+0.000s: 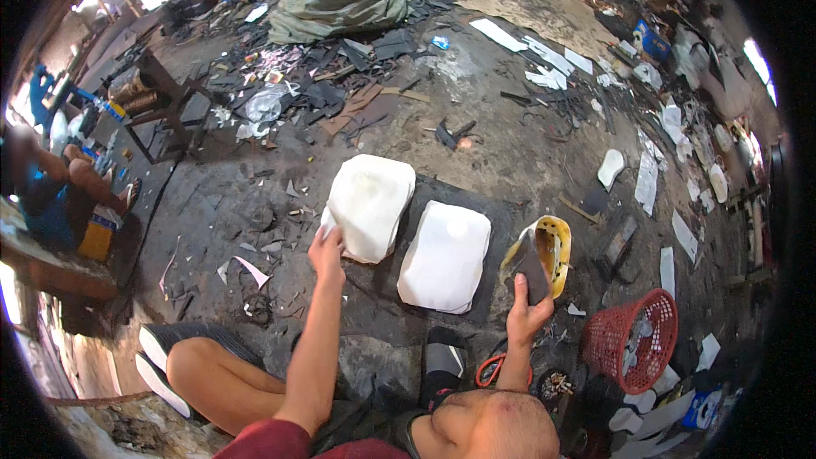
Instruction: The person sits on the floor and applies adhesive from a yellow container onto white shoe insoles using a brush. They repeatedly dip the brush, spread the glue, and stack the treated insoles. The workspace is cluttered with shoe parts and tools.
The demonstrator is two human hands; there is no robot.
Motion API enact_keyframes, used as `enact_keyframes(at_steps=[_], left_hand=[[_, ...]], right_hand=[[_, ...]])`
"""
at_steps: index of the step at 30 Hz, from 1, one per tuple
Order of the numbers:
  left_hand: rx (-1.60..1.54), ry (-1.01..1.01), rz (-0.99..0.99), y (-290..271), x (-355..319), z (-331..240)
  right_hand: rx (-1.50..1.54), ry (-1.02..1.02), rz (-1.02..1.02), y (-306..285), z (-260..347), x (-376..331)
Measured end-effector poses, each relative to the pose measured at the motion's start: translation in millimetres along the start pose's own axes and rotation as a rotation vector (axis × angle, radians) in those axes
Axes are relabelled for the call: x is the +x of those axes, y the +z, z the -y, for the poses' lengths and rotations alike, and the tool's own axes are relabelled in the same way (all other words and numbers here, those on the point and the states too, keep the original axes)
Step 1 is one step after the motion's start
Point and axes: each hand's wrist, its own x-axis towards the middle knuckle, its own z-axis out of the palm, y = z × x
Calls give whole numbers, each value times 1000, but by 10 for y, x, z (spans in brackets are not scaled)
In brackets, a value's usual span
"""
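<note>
My left hand [329, 253] pinches the lower left corner of the top white sheet on a stack of white sheets [371, 204]. The sheets have rounded, cut corners. A second white stack [444, 257] lies just to its right, on a dark mat [501, 204]. Farther right, my right hand [527, 314] grips a dark flat piece [533, 270], thumb on top. That piece leans into a yellow-rimmed container [558, 242] with brownish stains inside. The fingers under the dark piece are partly hidden.
A red plastic basket [629, 340] with grey pieces stands at right. Ahead lie a crumpled greenish sack [340, 8] and scattered scraps [361, 106]. A wooden stool [157, 102] stands at far left, near another person's legs [93, 174]. A white sole-shaped piece [610, 168] lies right.
</note>
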Motion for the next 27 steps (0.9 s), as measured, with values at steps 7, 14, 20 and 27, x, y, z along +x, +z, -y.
enact_keyframes(at_steps=[7,14,20,27], left_hand=[[734,461,271,-109,-1304,955],[1068,531,598,84,-1300,903],[1042,584,696,117,-1276,863],[1140,957,695,153,-1403,934]], right_hand=[[-228,-37,-298,-547,-149,773],[-1134,149,211,-390,-900,1199],[-708,340,207,-688,-886,1274],[-1035,302,657,-1886,-188,1056]])
